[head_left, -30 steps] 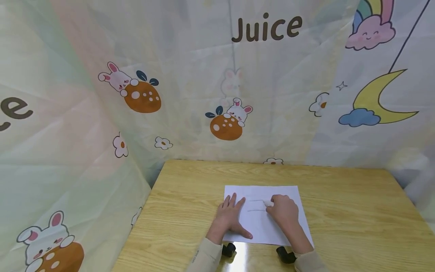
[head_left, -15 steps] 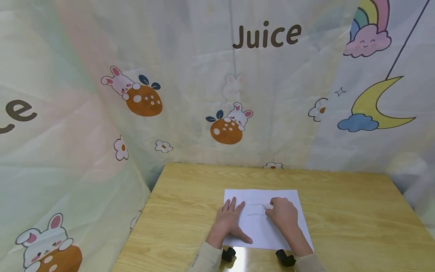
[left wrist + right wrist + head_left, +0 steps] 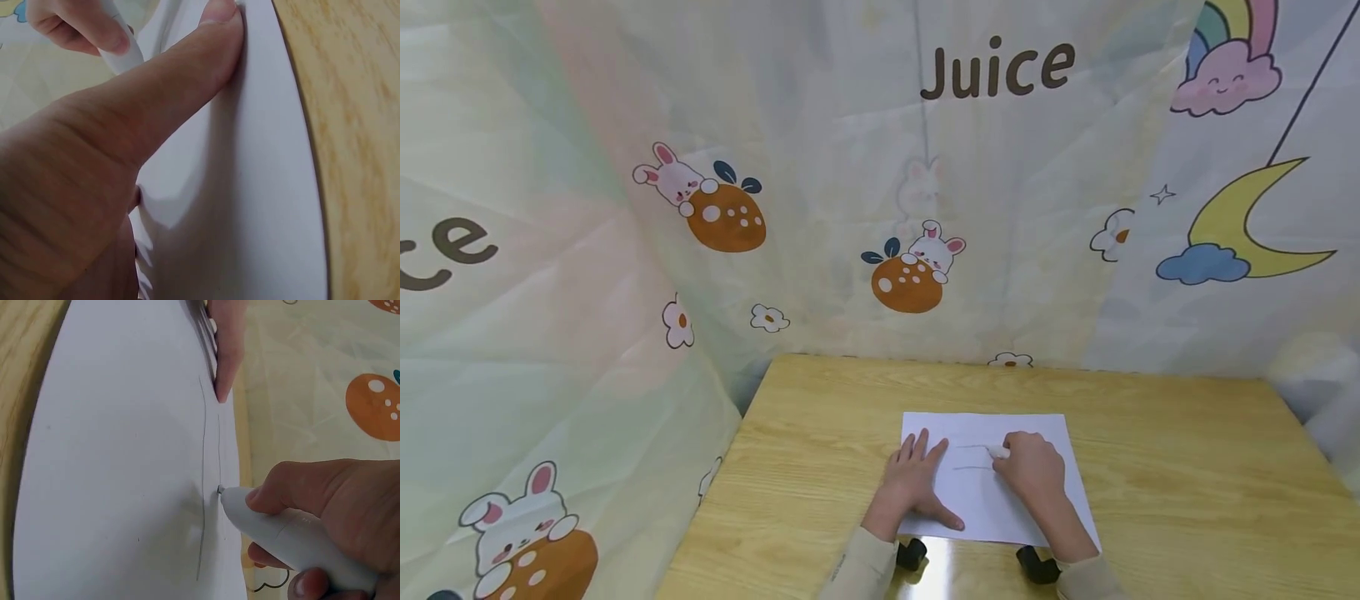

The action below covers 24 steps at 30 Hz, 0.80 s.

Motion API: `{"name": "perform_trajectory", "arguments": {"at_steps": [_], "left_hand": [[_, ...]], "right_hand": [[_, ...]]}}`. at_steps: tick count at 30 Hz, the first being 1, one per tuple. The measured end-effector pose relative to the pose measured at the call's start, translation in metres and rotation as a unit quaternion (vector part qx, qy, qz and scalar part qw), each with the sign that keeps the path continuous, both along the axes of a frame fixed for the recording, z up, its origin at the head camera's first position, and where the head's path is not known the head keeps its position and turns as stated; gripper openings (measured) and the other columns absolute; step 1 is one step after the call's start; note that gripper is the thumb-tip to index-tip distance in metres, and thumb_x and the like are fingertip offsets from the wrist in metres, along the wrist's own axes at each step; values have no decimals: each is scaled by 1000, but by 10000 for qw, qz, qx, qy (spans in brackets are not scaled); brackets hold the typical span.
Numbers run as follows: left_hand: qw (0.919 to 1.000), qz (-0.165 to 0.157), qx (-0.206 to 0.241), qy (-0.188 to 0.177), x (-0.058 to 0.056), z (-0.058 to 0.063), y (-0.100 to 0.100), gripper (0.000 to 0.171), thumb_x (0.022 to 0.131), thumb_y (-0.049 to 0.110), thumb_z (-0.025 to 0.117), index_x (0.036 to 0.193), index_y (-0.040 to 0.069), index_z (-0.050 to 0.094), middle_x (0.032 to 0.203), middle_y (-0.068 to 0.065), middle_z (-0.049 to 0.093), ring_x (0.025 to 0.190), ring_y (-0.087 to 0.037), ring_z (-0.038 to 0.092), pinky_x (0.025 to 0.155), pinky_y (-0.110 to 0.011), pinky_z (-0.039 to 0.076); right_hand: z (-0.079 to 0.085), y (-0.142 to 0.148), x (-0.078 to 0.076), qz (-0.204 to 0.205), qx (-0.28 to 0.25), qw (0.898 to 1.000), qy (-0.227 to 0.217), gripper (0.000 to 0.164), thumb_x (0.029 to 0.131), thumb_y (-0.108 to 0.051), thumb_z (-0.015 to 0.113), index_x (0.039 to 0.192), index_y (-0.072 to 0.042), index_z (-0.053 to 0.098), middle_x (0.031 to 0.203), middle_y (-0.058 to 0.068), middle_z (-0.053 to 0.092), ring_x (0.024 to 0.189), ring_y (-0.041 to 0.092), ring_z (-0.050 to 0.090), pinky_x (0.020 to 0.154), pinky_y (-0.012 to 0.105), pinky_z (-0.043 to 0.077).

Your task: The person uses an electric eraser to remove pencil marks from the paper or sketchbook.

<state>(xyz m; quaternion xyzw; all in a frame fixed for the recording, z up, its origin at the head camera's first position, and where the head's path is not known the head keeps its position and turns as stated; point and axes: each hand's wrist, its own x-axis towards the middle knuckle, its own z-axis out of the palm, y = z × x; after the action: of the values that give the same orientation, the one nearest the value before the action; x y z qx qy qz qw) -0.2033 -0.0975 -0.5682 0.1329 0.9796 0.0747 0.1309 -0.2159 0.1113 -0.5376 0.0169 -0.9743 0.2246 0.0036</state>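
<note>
My right hand [image 3: 1033, 471] grips a thick white pen-shaped tool [image 3: 281, 531] with a small dark tip. That tip meets the white sheet of paper [image 3: 985, 508] at the end of a thin grey line [image 3: 219, 444]. A longer, roughly parallel line [image 3: 204, 469] runs beside it, nearer to me. My left hand [image 3: 913, 483] lies spread on the left part of the sheet, thumb stretched toward the near edge. In the left wrist view its thumb [image 3: 181, 69] rests on the paper, and the tool shows just beyond.
The sheet lies on a wood-grain table [image 3: 805, 467]. Two black wrist-worn pieces, a left one [image 3: 912, 555] and a right one [image 3: 1037, 567], sit beside my sleeves near the sheet's front edge. A printed fabric backdrop [image 3: 820, 167] stands behind the table and along its left.
The head view shifts slightly. My left hand keeps its place on the paper, and the right hand with the tool stays at nearly the same spot.
</note>
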Motion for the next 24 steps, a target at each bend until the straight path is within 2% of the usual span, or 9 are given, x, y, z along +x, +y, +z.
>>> {"name": "perform_trajectory", "arguments": {"at_steps": [6,13,24], "left_hand": [[10000,-85,-48,10,-1,0,1,134,46,83,74,156,26,23,160,-14,14,145,-35,15,112,-50,24],[10000,-37,32,-9,-2,3,-2,134,46,81,76,155,25,24,160,-14,15,145,-35,15,112,-50,24],[9999,-29,-54,-82,-3,-1,0,134,46,82,75,156,26,21,161,-12,12,145,-34,12,112,-50,23]], "right_hand": [[2,1,0,12,12,10000,54,19,75,-15,77,86,0,72,68,8,66,52,17,51,47,37,48],[0,-4,-5,38,43,10000,35,20,76,-17,77,86,-1,72,68,7,65,53,16,51,48,37,49],[-2,-2,-8,-18,37,10000,-54,21,76,-18,77,88,0,73,69,8,65,54,18,51,47,37,47]]}}
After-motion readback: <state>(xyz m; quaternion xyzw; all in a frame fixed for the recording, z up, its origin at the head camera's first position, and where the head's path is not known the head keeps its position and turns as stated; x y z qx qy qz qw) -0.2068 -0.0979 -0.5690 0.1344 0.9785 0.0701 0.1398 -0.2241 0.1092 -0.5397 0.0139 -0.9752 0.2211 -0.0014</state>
